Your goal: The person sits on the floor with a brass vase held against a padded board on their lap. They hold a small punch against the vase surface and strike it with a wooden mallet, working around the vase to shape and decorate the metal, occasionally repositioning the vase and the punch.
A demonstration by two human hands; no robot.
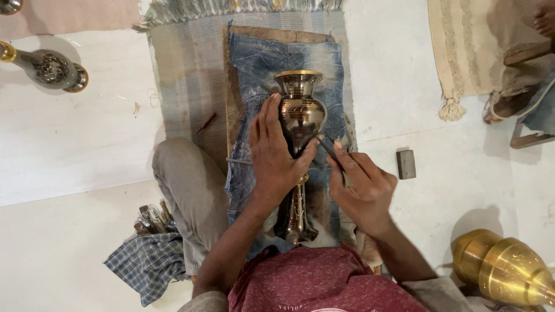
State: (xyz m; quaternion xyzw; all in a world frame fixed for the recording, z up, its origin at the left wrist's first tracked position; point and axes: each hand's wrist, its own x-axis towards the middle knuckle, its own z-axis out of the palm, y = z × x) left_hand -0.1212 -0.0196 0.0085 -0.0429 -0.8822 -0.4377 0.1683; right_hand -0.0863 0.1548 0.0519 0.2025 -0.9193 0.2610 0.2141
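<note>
White floor (pixel 69 150) is left open at left and right of the denim-covered board (pixel 324 69). At centre, a dark brass vase (pixel 300 115) is gripped by the left hand (pixel 274 153); a thin tool (pixel 330 149) is pinched in the right hand (pixel 361 188).

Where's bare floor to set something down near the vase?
Bare white floor left of the striped mat, and right of it around the small dark block. Crowded: both hands, left hand and right hand, on the vase; tool bundle by the knee.

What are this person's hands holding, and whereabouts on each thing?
The left hand lies over the belly of the dark metal vase, steadying it on the denim cloth. The right hand pinches a thin tool near its middle, tip at the vase.
</note>
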